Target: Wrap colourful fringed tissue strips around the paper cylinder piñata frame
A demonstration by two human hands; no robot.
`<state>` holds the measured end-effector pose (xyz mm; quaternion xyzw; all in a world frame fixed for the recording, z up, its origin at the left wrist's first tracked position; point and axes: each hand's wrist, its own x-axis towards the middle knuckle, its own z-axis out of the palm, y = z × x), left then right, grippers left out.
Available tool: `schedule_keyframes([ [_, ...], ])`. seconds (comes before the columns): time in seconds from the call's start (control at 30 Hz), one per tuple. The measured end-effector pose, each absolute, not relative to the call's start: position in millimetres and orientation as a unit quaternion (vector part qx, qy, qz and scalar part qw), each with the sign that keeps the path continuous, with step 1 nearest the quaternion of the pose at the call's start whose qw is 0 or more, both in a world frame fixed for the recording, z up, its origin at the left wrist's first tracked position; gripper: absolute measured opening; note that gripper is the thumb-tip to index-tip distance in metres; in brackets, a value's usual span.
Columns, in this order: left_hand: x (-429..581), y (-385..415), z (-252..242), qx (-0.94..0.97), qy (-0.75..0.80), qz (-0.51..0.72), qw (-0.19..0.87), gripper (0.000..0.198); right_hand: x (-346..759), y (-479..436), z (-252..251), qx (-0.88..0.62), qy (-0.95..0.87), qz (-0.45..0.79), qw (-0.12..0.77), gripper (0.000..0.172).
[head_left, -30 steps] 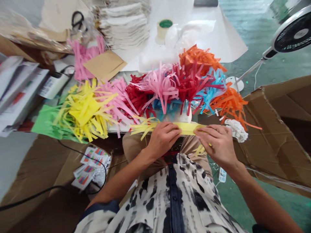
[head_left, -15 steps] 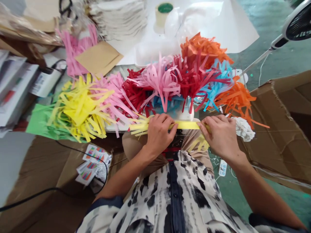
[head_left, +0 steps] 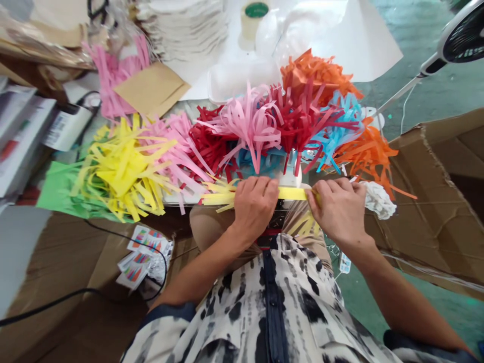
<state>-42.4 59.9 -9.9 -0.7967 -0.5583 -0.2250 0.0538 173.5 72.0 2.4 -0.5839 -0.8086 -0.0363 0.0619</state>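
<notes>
The left hand (head_left: 255, 207) is clasping a yellow paper strip (head_left: 292, 193) from above, and the right hand (head_left: 339, 212) is pinching its other end; both grips are closed, though the thumbs are mostly hidden, so their firmness cannot be told. The strip is running level between the hands, with a yellow paper fringe (head_left: 221, 195) sticking out past the left grip and another fringe (head_left: 304, 225) hanging just below the strip, beside the right hand.

The risks are plain — thin paper may be tearing if the hands are pulling apart too hard; loose strands may be snagging on the pink paper fringe (head_left: 181, 151) just beyond the left grip.

Ahead of the grip, fringed paper heaps are crowding the work surface — yellow, red, pink, blue and orange; crumpled white paper (head_left: 378, 200) is lying just past the right hand, with a torn cardboard sheet (head_left: 434, 201) beyond. Printed cards (head_left: 145, 257) are resting on brown cardboard (head_left: 56, 262) below the left grip; a tape roll (head_left: 252, 22) is standing far ahead, and a white fan (head_left: 465, 38) is standing over the green floor (head_left: 427, 96).
</notes>
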Motion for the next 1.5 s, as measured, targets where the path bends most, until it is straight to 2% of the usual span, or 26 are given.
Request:
schedule_keyframes([
  [0.1,-40.8,58.8,-11.5,-0.844,-0.468,-0.247,0.086,0.024,178.9,69.1,5.5,-0.587,-0.804,-0.031,0.089,0.028],
  [0.27,-45.2,62.4,-15.9,-0.895,-0.384,-0.224,0.045,0.021,211.3,59.6,16.9,-0.599,-0.787,-0.03,0.143,0.026],
  [0.37,-46.1,61.5,-15.8,-0.898,-0.382,-0.211,0.063,0.023,217.3,48.4,20.5,-0.567,-0.801,-0.053,0.185,0.034],
  [0.47,-45.1,56.8,-13.0,-0.899,-0.377,-0.201,0.095,0.021,204.3,37.9,13.2,-0.471,-0.86,-0.061,0.188,0.041],
  [0.73,-94.2,42.4,-6.7,-0.885,-0.399,-0.234,0.048,0.027,199.3,31.2,-10.2,-0.465,-0.861,-0.086,0.189,0.03],
  [0.9,-111.4,42.0,7.5,-0.823,-0.488,-0.284,0.057,0.018,202.2,33.9,-9.4,-0.46,-0.86,-0.087,0.202,0.023],
  [1.0,-85.7,45.5,7.1,-0.846,-0.429,-0.314,0.052,0.016,201.7,36.2,-10.3,-0.455,-0.858,-0.099,0.214,0.019],
  [1.1,-57.3,52.0,-3.4,-0.889,-0.362,-0.28,0.009,0.013,203.4,37.1,-10.5,-0.452,-0.859,-0.102,0.218,0.02],
  [1.3,-50.5,57.1,-19.7,-0.891,-0.365,-0.268,-0.031,0.014,203.8,39.4,-11.2,-0.447,-0.867,-0.082,0.204,0.021],
  [1.5,-61.8,52.1,-19.8,-0.878,-0.388,-0.27,-0.073,0.014,214.7,46.6,-13.8,-0.428,-0.866,-0.018,0.257,0.014],
])
